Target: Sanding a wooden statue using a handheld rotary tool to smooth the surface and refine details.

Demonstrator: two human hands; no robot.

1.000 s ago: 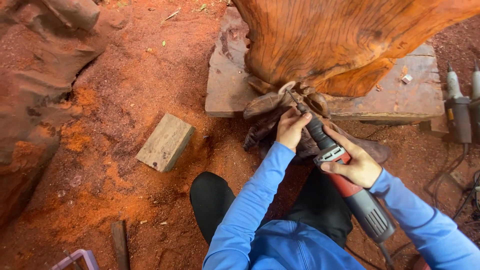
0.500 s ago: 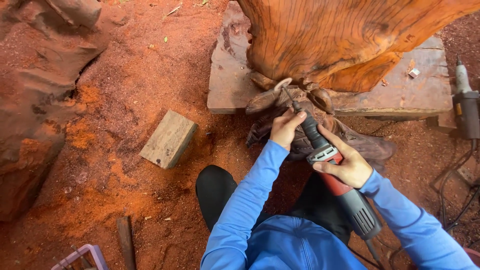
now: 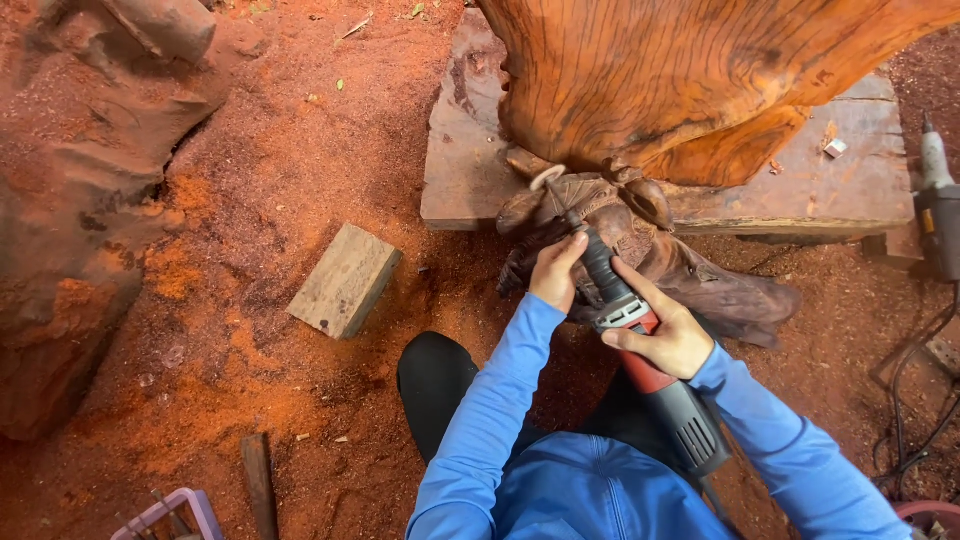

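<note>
Your right hand (image 3: 672, 338) is wrapped around the middle of the long red, grey and black handheld rotary grinder (image 3: 640, 360), its fingers closed on the body where the silver collar meets the red casing, index finger stretched forward along the black neck. Your left hand (image 3: 556, 270) sits further up, fingers curled and pressed against the black neck close to the tip. The grinder runs slantwise from your lap up to the small round grinding wheel (image 3: 547, 178), which meets the dark brown carved wooden figure (image 3: 690, 270) at its upper left, just under the big orange-brown grained tree-root sculpture (image 3: 690, 80). That sculpture stands on a flat weathered wooden slab (image 3: 830, 180) lying on the floor of red sawdust (image 3: 250, 200).

To your left, well apart from the hands, a grey rectangular wooden block (image 3: 345, 280) lies in the sawdust, and a rough reddish log (image 3: 70, 220) fills the left edge. A second grey power tool (image 3: 938, 205) rests at the right edge beside the slab.
</note>
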